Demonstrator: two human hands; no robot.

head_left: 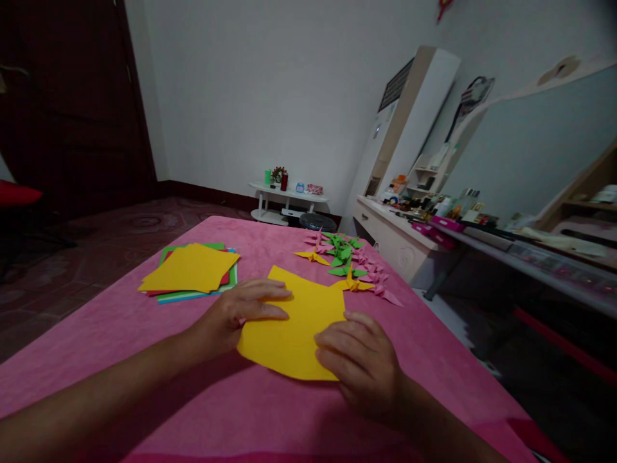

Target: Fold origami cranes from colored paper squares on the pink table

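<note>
A yellow sheet of origami paper [303,321] is held just over the pink cloth, its near edge bowed. My left hand [255,308] grips the sheet's left side, fingers lying on top and the thumb hidden. On the right side, my right hand [361,360] holds the paper with curled fingers; its thumb is also out of sight. Beyond the sheet, to the right, sits a group of folded paper cranes: green ones [343,251], pink ones [373,267] and yellow ones [354,280]. The nearest yellow crane is close to the sheet's far right corner.
Left of my hands lies a stack of coloured paper [193,269], yellow on top. Pink cloth [120,341] covers the table. A low white stand [289,193] is by the far wall, and a dresser [400,238] with many small items is at the right.
</note>
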